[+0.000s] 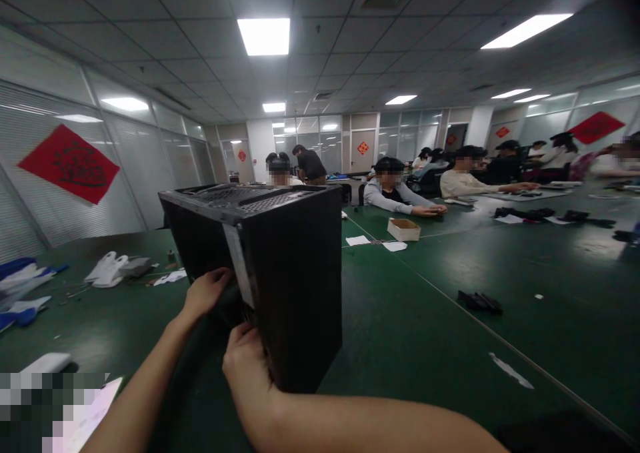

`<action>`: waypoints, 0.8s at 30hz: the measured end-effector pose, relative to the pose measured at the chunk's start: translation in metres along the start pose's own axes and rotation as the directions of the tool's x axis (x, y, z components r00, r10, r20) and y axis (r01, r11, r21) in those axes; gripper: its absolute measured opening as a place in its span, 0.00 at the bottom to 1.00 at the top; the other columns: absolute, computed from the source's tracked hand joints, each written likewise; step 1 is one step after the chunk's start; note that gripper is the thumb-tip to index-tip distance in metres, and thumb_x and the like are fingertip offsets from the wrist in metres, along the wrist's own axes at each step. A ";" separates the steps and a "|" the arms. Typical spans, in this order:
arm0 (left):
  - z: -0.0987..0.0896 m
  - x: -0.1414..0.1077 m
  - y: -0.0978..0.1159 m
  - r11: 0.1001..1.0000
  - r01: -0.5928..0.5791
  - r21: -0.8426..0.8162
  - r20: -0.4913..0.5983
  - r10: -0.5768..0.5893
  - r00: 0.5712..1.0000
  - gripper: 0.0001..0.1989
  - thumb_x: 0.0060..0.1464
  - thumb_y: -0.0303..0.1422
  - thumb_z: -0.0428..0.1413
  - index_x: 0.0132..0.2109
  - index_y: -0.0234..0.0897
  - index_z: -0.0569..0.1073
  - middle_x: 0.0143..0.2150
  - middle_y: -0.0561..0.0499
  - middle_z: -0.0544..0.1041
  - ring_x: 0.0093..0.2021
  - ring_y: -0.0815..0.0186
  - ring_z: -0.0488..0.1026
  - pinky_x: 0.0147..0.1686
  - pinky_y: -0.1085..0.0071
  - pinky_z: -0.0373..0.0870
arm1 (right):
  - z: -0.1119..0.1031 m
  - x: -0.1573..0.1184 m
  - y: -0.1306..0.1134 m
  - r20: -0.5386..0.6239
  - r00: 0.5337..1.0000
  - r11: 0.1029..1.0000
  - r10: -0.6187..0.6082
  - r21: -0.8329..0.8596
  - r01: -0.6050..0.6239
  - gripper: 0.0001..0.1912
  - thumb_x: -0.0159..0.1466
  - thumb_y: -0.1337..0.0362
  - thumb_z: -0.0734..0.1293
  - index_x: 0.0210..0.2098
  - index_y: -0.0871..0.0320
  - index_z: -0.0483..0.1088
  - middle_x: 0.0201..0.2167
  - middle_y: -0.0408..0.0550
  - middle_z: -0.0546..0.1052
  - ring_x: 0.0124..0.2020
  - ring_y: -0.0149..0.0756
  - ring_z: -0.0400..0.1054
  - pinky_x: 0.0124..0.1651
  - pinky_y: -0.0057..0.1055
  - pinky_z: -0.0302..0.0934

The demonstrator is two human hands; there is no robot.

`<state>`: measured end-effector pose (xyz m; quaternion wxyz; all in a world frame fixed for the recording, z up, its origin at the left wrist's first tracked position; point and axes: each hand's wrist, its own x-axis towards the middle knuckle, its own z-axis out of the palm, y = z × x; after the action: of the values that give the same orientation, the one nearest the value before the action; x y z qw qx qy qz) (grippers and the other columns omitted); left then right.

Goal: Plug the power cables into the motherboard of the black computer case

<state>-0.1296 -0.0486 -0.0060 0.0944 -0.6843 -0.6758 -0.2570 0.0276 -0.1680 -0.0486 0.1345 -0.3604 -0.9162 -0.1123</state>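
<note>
A black computer case (303, 286) stands upright on the green table in front of me, with a perforated metal panel on top and a pale strip along its near edge. Its side facing left looks open and dark inside. My left hand (207, 291) reaches to that dark side, fingers bent together, their tips lost in shadow. Lower down, my right hand (246, 358) is closed at the near edge of the case, with curled fingers partly hidden by it. What either hand grips, if anything, is too dark to make out.
On the green table (400, 326) lie a small open box (404, 229), black cloth-like items (480, 302), a white plastic bag (107, 269) and paper scraps. A white object (47, 365) lies at the near left. Several people sit around the table farther back.
</note>
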 end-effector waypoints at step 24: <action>0.022 -0.034 0.100 0.941 -0.262 0.215 0.274 0.200 0.941 0.40 0.63 0.58 0.32 0.48 0.39 0.81 0.40 0.36 0.82 0.42 0.47 0.79 0.38 0.60 0.70 | 0.008 -0.067 0.237 -0.041 0.997 0.947 0.067 -0.313 -0.076 0.25 0.73 0.50 0.53 0.42 0.62 0.74 0.31 0.58 0.81 0.32 0.45 0.77 0.34 0.32 0.62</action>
<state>-0.0260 -0.0747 -0.0194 0.1236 -0.7689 -0.6234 -0.0699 0.2373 -0.0381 -0.0519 0.0929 -0.4084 -0.8709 -0.2571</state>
